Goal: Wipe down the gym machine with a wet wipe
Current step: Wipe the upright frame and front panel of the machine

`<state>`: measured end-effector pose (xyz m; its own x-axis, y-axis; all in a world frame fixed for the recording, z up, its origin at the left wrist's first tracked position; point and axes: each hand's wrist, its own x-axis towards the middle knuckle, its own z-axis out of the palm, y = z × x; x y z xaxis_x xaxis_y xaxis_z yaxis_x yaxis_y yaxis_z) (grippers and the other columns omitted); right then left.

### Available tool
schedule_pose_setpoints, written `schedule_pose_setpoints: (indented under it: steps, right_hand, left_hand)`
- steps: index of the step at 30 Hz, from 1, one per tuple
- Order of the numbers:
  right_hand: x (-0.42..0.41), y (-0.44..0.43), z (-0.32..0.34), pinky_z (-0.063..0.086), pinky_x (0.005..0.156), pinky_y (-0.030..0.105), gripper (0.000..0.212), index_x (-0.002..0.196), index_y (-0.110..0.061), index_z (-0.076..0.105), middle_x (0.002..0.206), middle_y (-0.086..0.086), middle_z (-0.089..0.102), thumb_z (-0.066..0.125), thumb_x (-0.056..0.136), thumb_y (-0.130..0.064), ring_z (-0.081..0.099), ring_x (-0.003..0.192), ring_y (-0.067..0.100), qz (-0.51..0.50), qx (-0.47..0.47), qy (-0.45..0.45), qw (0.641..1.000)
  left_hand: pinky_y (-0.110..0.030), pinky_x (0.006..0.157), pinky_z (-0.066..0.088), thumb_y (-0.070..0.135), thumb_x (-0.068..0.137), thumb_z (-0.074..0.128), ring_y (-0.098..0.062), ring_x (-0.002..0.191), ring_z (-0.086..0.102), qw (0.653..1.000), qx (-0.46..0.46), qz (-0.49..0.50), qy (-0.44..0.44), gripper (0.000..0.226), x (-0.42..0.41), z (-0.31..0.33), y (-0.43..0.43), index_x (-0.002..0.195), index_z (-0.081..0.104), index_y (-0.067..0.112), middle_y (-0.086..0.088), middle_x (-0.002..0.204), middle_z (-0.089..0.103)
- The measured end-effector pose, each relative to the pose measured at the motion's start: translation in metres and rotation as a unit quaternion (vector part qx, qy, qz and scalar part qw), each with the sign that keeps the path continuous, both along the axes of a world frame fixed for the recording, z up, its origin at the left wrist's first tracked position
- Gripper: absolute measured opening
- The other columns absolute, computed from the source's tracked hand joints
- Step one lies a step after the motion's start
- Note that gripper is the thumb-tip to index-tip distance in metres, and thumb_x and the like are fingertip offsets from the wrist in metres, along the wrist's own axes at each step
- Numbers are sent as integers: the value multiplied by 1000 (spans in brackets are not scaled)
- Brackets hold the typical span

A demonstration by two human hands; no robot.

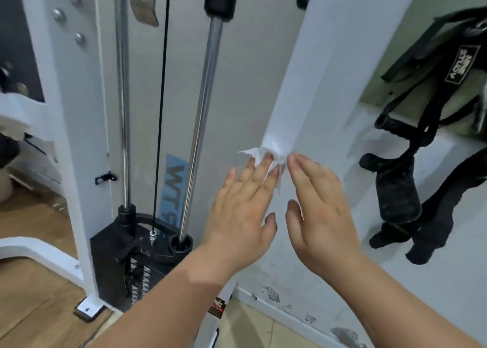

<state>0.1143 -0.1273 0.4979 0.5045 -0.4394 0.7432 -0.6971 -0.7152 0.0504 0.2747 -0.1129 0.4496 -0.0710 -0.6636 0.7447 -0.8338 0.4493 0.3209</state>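
A white gym cable machine fills the view; its right upright post [311, 65] slants across the middle. A white wet wipe [259, 154] lies crumpled against that post. My left hand [245, 210] presses the wipe to the post with straight fingers, the wipe showing between and above the fingertips. My right hand [320, 210] is flat beside it, fingers straight, fingertips touching the post at the wipe's right edge. Left of the post run two chrome guide rods [204, 115] and a black cable [161, 110] down to the black weight stack [147, 245].
Black straps and handle attachments [411, 163] hang on the wall at the right. The white left frame post [76, 105] with bolts stands at the left. Wooden floor [34, 303] lies below, and the wall base [290, 303] shows chipped paint.
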Motion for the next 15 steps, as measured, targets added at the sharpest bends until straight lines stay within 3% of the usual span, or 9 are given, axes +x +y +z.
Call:
schedule_pose_setpoints:
  steps: [1, 3, 5, 7, 9, 10, 13, 15]
  right_hand:
    - [8, 9, 22, 33, 112, 16, 58, 153, -12, 43, 146, -1, 51, 47, 96, -16, 48, 135, 10, 15, 61, -58, 996]
    - [27, 26, 64, 44, 91, 8, 44, 146, -21, 53, 126, -13, 59, 55, 103, -27, 57, 115, -3, 27, 201, -175, 964]
    - [48, 39, 104, 49, 84, 11, 38, 138, -28, 60, 112, -17, 67, 62, 100, -31, 64, 103, -2, 31, 346, -276, 896]
    - [70, 49, 138, 57, 87, 24, 26, 124, -30, 68, 102, -11, 74, 66, 98, -29, 70, 95, 6, 46, 455, -334, 824]
    - [92, 58, 171, 62, 83, 35, 11, 100, -29, 78, 94, -2, 78, 68, 98, -25, 73, 88, 17, 46, 506, -346, 789]
    - [103, 63, 185, 62, 79, 36, 14, 90, -26, 79, 89, 1, 78, 68, 98, -22, 73, 85, 20, 40, 520, -349, 779]
    - [140, 76, 219, 59, 76, 39, 21, 82, -19, 77, 83, 7, 76, 66, 99, -22, 69, 76, 24, 21, 557, -361, 748]
    - [166, 83, 239, 51, 71, 34, 24, 81, -18, 72, 77, 4, 71, 62, 102, -23, 61, 68, 14, 8, 573, -365, 734]
  left_hand:
    - [-51, 125, 21, 24, 89, 63, -20, 155, 20, 1000, 0, -11, -7, 80, 8, 15, 9, 160, 27, 16, 0, 169, 20]
    - [-52, 121, 30, 22, 90, 61, -22, 151, 32, 999, 9, -23, -32, 68, 25, 45, 29, 154, 40, 11, -2, 165, 32]
    - [-51, 118, 34, 19, 86, 61, -22, 148, 39, 998, 14, -27, -51, 65, 42, 78, 50, 149, 48, 10, -2, 161, 38]
    - [-49, 119, 35, 14, 82, 64, -23, 146, 42, 998, 20, -33, -47, 65, 59, 113, 72, 146, 54, 11, -2, 158, 44]
    - [-48, 120, 33, 17, 85, 60, -24, 147, 39, 996, 53, -23, -73, 63, 80, 147, 92, 147, 52, 14, -3, 159, 42]
    - [-49, 120, 32, 21, 87, 57, -25, 148, 38, 993, 72, -20, -88, 61, 92, 161, 102, 148, 51, 15, -3, 160, 40]
    - [-52, 115, 38, 23, 90, 58, -29, 142, 46, 995, 73, -41, -59, 50, 128, 192, 129, 140, 57, 17, -9, 158, 44]
    - [-48, 104, 47, 22, 89, 62, -27, 130, 55, 997, 60, -39, -21, 46, 152, 212, 150, 135, 59, 21, -11, 153, 49]
